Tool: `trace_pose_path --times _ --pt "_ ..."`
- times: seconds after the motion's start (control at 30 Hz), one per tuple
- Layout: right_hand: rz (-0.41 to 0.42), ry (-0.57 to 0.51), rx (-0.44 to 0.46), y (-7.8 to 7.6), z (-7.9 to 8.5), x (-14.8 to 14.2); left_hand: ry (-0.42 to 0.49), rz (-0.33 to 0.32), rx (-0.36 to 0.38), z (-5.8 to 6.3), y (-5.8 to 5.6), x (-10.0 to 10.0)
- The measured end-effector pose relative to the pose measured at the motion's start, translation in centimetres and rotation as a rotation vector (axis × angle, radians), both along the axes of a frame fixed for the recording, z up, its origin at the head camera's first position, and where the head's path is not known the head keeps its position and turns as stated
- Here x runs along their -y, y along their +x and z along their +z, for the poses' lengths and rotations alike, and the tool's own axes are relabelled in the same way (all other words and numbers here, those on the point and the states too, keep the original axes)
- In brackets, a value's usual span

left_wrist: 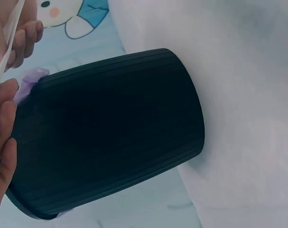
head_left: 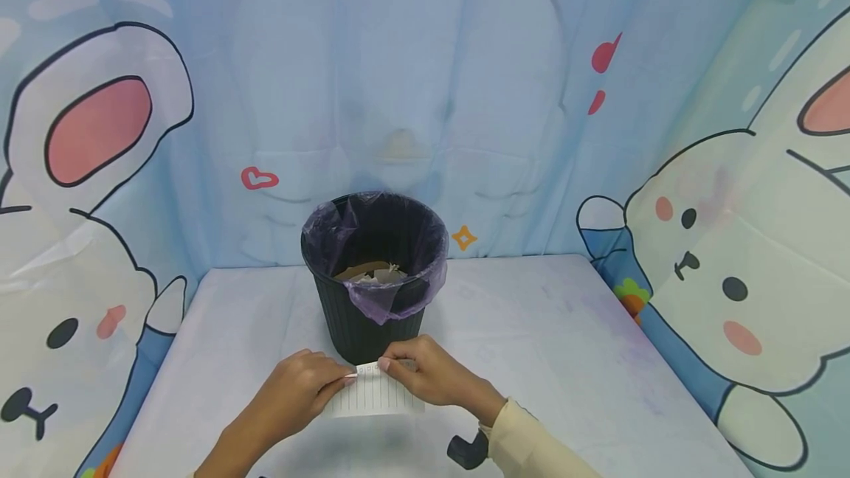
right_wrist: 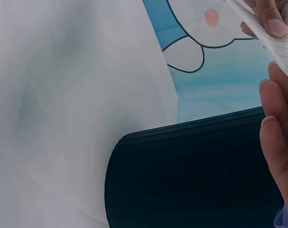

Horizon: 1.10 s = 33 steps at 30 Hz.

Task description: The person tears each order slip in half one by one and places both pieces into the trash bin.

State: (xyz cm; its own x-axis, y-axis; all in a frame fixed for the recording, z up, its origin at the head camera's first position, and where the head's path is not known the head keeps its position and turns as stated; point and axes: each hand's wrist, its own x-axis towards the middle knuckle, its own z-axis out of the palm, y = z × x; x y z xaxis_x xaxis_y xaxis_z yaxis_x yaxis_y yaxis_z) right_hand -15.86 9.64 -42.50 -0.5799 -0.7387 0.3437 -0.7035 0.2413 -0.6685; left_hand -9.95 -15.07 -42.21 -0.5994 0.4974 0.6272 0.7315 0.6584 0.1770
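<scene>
Both hands hold one sheet of lined white paper [head_left: 375, 395] by its upper edge, in front of a black trash bin. My left hand [head_left: 302, 393] pinches it at the left between thumb and fingers. Close beside, my right hand [head_left: 434, 375] pinches the same edge with its thumb on the ruled side. Seen edge-on, the paper [left_wrist: 7, 47] is a thin strip in the left wrist view. In the right wrist view the paper's ruled lines [right_wrist: 282, 47] show between the two hands.
The black trash bin [head_left: 368, 334], lined with a purple bag [head_left: 425, 290], stands at the table's back middle with scraps [head_left: 378, 274] inside. A dark curved object [head_left: 467, 452] is by the right sleeve. A cartoon rabbit curtain [head_left: 398, 57] surrounds the white-covered table [head_left: 531, 338].
</scene>
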Motion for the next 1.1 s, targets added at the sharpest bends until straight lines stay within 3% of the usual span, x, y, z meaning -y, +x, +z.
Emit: trace_pose_path --times 0.37,0.73,0.93,1.1 --pt "-0.030 0.002 0.003 -0.08 0.32 -0.01 -0.018 -0.006 -0.052 0.34 0.04 -0.06" --pt "-0.022 -0.013 -0.011 -0.19 0.05 -0.24 0.054 -0.015 -0.065 0.05 -0.22 0.06" --pt "-0.028 -0.015 -0.006 -0.26 -0.03 -0.47 0.040 -0.044 -0.055 0.10 -0.16 0.00" --pt "-0.057 -0.007 0.010 -0.12 0.14 -0.42 0.014 -0.024 -0.077 0.30 -0.06 -0.21"
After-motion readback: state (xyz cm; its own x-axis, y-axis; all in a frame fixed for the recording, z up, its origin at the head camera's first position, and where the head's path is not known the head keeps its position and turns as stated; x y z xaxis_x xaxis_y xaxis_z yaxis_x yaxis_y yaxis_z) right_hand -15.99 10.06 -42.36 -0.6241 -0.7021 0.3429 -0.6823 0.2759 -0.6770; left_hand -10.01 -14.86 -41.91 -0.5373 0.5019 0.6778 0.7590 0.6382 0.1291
